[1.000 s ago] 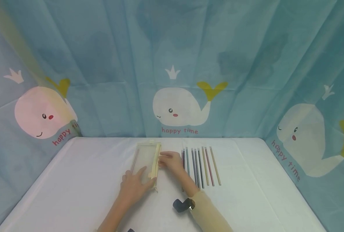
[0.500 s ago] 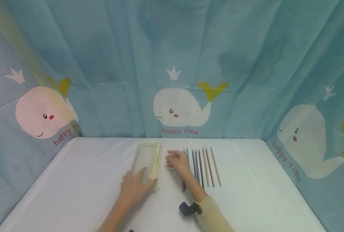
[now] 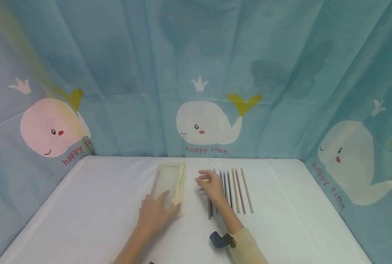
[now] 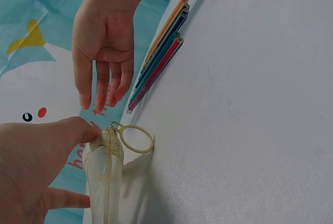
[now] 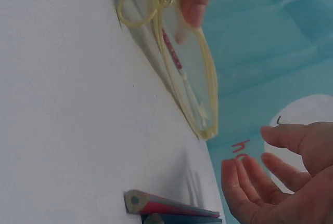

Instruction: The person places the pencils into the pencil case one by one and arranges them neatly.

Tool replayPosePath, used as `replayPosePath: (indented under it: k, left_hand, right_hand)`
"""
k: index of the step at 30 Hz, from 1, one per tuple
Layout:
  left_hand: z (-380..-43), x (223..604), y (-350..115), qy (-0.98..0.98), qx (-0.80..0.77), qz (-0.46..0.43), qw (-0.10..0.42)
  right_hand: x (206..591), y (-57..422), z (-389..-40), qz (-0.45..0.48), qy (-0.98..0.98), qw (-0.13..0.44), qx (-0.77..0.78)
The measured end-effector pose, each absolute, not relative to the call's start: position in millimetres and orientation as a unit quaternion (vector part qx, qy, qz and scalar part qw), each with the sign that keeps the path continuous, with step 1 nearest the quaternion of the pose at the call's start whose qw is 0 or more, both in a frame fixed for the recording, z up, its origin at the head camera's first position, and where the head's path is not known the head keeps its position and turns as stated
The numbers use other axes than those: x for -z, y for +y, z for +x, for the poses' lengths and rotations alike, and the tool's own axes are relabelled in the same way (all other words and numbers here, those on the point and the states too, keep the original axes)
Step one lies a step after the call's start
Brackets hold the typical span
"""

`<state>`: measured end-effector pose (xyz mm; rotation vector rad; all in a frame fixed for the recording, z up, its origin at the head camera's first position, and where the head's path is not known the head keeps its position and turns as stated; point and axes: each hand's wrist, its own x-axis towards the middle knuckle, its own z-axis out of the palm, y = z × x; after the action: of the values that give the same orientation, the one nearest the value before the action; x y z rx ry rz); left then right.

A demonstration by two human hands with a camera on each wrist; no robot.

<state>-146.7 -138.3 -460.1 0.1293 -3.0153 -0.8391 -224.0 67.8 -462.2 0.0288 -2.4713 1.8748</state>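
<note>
My left hand (image 3: pixel 153 217) holds the near end of a pale yellow mesh pencil case (image 3: pixel 170 179) flat on the table, its thumb at the zipped right edge and its fingers at the left. In the right wrist view, one pencil (image 5: pixel 171 50) shows through the mesh. A yellow pull ring (image 4: pixel 137 139) hangs from the case's near corner in the left wrist view. My right hand (image 3: pixel 214 187) hovers above the left side of a row of pencils, holding nothing, fingers loosely bent. It partly hides the dark and teal pencils beneath; a red pencil (image 3: pixel 240 190) lies uncovered farther right.
A white cloth covers the table (image 3: pixel 291 223). Behind and at both sides hangs a blue curtain (image 3: pixel 133 121) printed with whales. A dark strap device (image 3: pixel 220 240) sits on my right wrist, above a pale yellow sleeve (image 3: pixel 249 247).
My right hand has drawn away from the pencil case's zipped edge and moved right, over the pencils. The left hand and the case have stayed in place.
</note>
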Motion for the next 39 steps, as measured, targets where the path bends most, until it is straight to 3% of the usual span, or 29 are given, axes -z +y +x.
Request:
replayPosePath:
  k: [14,39]
  left_hand:
    - [-144.8,456.9,-137.0,-0.962,0.269,0.04,-0.002]
    - [-144.1,455.5,-137.1,-0.963,0.266,0.039,-0.007]
  right_hand:
    - [456.6,83.1,-220.0,-0.007,-0.836,0.042,-0.548]
    - [450.1,84.7,-216.4,-0.022,-0.859,-0.014,-0.511]
